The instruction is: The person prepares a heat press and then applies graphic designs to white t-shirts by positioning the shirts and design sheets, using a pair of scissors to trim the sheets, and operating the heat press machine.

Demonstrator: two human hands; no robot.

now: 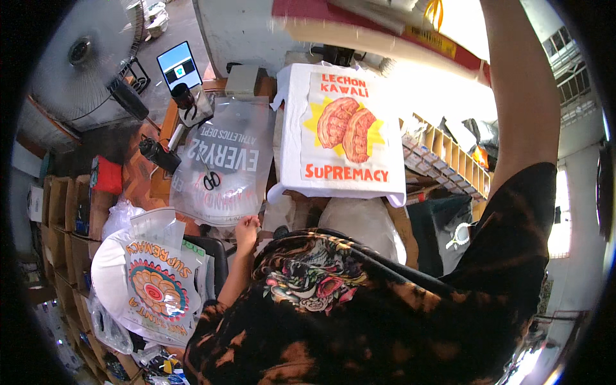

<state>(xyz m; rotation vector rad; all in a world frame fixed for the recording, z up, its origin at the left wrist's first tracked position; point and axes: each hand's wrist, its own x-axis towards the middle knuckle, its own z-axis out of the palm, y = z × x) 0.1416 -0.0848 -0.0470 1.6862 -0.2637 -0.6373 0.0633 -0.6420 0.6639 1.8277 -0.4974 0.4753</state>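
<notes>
A white T-shirt (292, 135) is spread over a flat raised board, its edges hanging down. On it lies a printed sheet (314, 154) with two brown-red pieces of meat on a yellow burst, red lettering above and below. My left hand (246, 232) is at my side with curled fingers, near the lower edge of a clear printed film (221, 154); I see nothing in it. My right arm (523, 96) reaches up past the top edge, so its hand is out of view. Black-handled scissors (210, 181) lie on the clear film.
A red-and-cream panel (378, 32) hangs over the far side of the shirt. At left are a lit screen (179, 64), a fan (80, 51) and more printed film (157, 289) on a white round seat. A wooden compartment rack (449, 157) stands right of the shirt.
</notes>
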